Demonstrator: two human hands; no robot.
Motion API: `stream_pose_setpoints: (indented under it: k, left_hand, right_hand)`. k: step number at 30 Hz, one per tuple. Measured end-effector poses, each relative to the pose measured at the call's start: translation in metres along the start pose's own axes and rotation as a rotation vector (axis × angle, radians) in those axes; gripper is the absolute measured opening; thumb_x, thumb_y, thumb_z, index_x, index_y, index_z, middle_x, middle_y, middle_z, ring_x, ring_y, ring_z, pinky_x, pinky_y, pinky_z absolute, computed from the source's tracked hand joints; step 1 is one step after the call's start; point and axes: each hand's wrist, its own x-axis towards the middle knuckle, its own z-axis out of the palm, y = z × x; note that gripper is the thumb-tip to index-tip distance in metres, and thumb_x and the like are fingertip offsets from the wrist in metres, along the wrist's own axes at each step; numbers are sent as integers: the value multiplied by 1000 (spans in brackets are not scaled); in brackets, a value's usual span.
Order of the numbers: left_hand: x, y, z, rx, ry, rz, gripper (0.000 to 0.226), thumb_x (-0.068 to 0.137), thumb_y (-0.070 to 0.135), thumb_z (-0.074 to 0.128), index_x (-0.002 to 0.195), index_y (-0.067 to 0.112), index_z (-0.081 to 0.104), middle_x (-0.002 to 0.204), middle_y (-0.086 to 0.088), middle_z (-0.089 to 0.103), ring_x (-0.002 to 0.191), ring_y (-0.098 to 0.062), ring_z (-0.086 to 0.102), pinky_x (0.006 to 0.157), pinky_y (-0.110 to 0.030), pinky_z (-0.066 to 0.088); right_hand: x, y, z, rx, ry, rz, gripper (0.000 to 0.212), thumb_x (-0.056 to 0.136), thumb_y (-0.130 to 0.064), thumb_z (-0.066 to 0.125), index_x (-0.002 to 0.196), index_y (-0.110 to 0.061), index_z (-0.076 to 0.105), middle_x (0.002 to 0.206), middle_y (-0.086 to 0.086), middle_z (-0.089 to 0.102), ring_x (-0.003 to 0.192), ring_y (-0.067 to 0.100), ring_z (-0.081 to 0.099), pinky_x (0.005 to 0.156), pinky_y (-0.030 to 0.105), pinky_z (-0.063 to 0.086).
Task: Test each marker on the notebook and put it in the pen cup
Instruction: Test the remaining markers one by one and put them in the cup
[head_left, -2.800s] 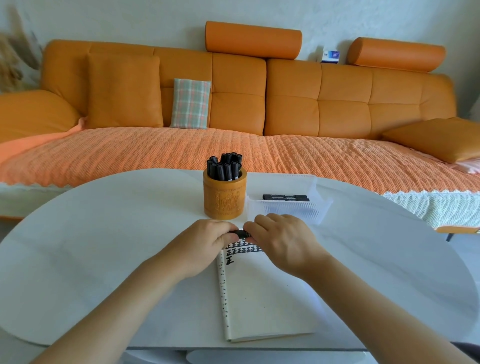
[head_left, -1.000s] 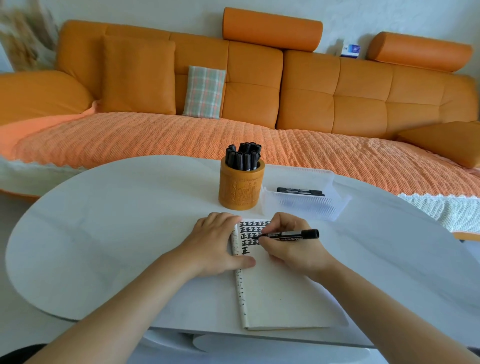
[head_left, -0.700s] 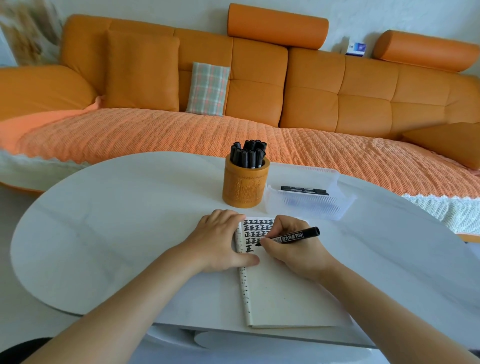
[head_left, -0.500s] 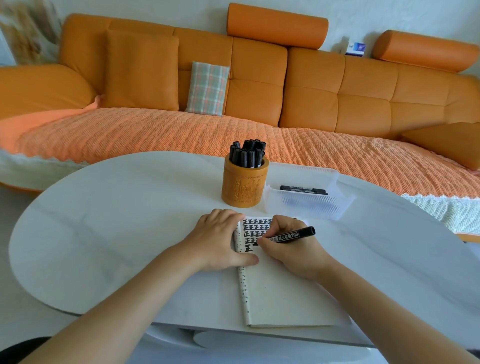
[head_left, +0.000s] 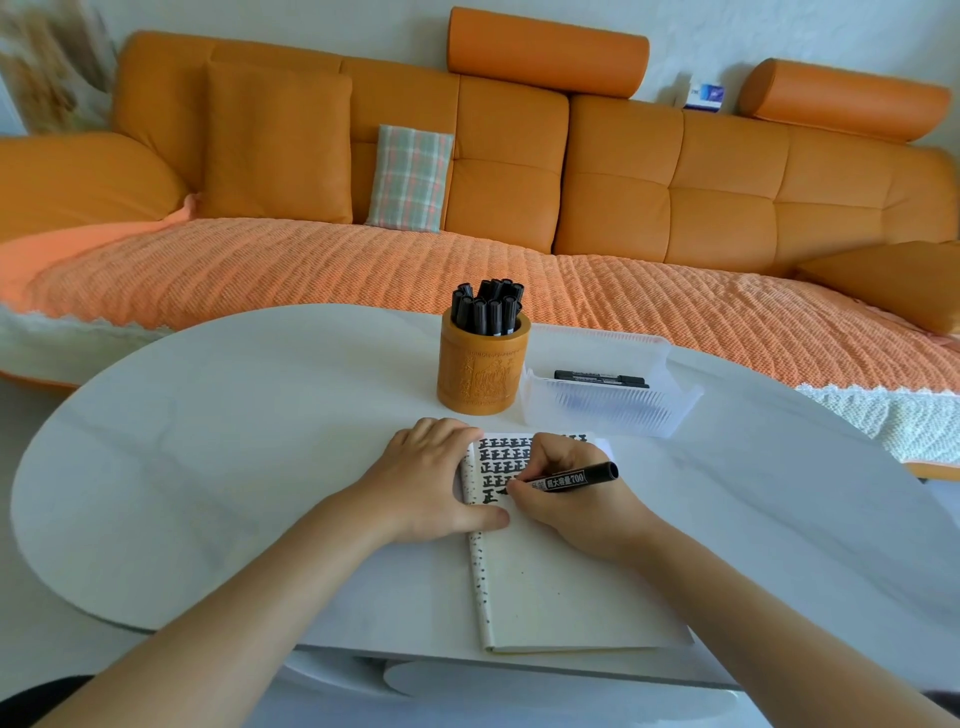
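Note:
An open notebook (head_left: 566, 597) lies on the white table, its top rows filled with black marks. My right hand (head_left: 576, 499) grips a black marker (head_left: 571, 477), tip down on the page beside the marks. My left hand (head_left: 426, 483) lies over the notebook's left edge, thumb pressing the page; whether it holds the cap is hidden. Behind them stands an orange carved pen cup (head_left: 483, 369) holding several black markers. To its right a clear plastic tray (head_left: 608, 405) holds two black markers (head_left: 600, 378).
The oval white table (head_left: 218, 447) ends close to my body, and the notebook reaches its near edge. An orange sofa (head_left: 519, 171) with cushions runs behind the table. A small box (head_left: 704, 96) sits on the sofa back.
Both hands held the marker together above the notebook at first. Since then my left hand settled on the page edge and my right hand has been writing, the tip shifting slightly down and left.

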Motion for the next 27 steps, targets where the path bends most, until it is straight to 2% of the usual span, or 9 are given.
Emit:
stream_pose_setpoints:
  k: [3, 7, 10, 13, 17, 22, 27]
  left_hand:
    - [0, 0, 0, 0, 0, 3, 106, 55, 88, 41, 144, 32, 26, 140, 17, 30, 132, -7, 21, 110, -31, 20]
    - [1, -1, 0, -3, 1, 4, 105, 56, 88, 41, 144, 33, 26, 140, 18, 30, 132, -7, 21, 110, -30, 20]
    - [0, -1, 0, -1, -5, 4, 105, 56, 88, 41, 144, 33, 26, 141, 17, 30, 132, -7, 21, 109, -30, 20]
    - [0, -1, 0, -4, -4, 4, 104, 57, 88, 42, 144, 33, 26, 141, 17, 30, 132, -8, 22, 110, -31, 20]
    - [1, -1, 0, -2, -5, 3, 104, 56, 88, 41, 143, 33, 26, 140, 18, 30, 132, -7, 21, 110, -30, 20]
    - [1, -2, 0, -1, -2, 3, 106, 55, 89, 39, 144, 33, 27, 141, 17, 30, 133, -7, 21, 110, -30, 20]
    - [1, -2, 0, -3, -2, 3, 106, 55, 89, 40, 144, 33, 27, 140, 18, 30, 132, -6, 21, 110, -30, 20]
  right_hand:
    - [0, 0, -2, 5, -46, -12, 20, 79, -8, 73, 67, -7, 57, 71, 13, 63, 64, 12, 54, 58, 29, 44]
    - [1, 1, -2, 34, -15, 13, 24, 81, -6, 73, 66, -8, 55, 65, -4, 61, 61, 7, 52, 56, 23, 42]
    - [1, 2, -1, 9, -25, 16, 22, 80, -11, 71, 68, -8, 54, 66, 1, 60, 61, 9, 51, 56, 28, 42]
    - [1, 1, -2, -1, -3, -2, 22, 80, -8, 72, 68, -7, 54, 65, 1, 59, 61, 8, 50, 55, 26, 41]
    - [0, 1, -2, 2, -56, -33, 17, 79, -12, 73, 69, -11, 59, 75, 11, 66, 67, 15, 57, 61, 37, 48]
    - [0, 2, -3, 6, -80, -29, 15, 77, -17, 73, 71, -10, 61, 76, 14, 66, 67, 15, 58, 61, 35, 48]
    - [-1, -1, -3, 32, -78, 5, 16, 76, -11, 68, 69, -7, 55, 72, 16, 61, 64, 14, 54, 59, 33, 44]
